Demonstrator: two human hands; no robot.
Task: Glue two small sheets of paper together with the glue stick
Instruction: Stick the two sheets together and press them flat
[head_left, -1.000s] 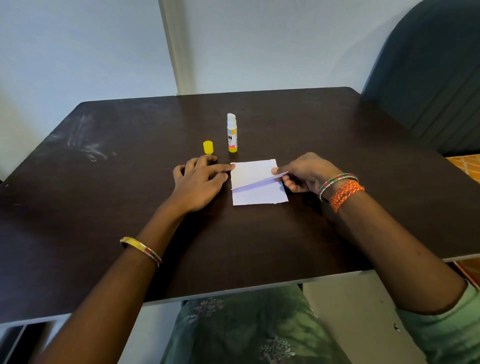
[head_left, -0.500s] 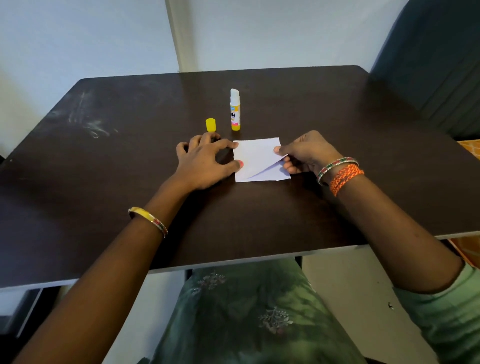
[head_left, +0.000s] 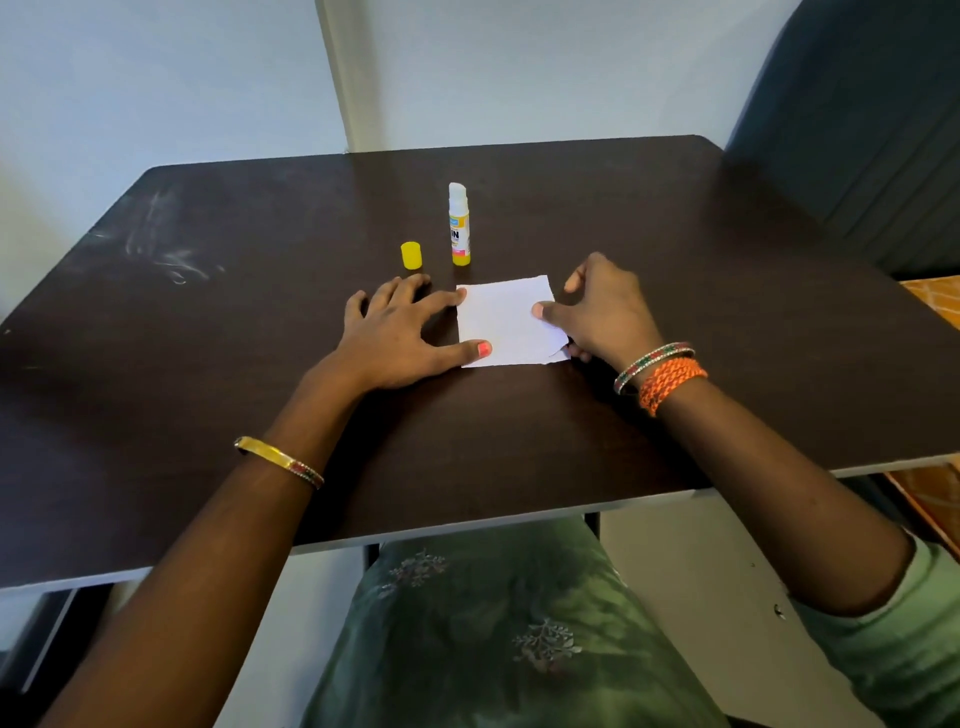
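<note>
the paper (head_left: 506, 325) lies flat on the dark worktop (head_left: 208, 364), white, with a second sheet's torn corner peeking out at its near right edge, so 2 sheets are stacked here. the left hand (head_left: 400, 338) is spread on the worktop just left of the paper, fingers straight, its index tip touching the paper's far left corner and its pink-nailed thumb pressing the near left corner, so that grip is apart and holds nothing. the right hand (head_left: 602, 312) sits at the paper's right edge, thumb pressed down on top of the sheet, the other fingers curled; whether they reach under the edge i cannot tell, so i cannot tell if that grip is clamped. just beyond the paper stands the glue stick (head_left: 459, 226), upright, uncapped, white tip showing. its yellow cap (head_left: 411, 255) stands just left of the stick, apart from it. bangles sit on both wrists.
</note>
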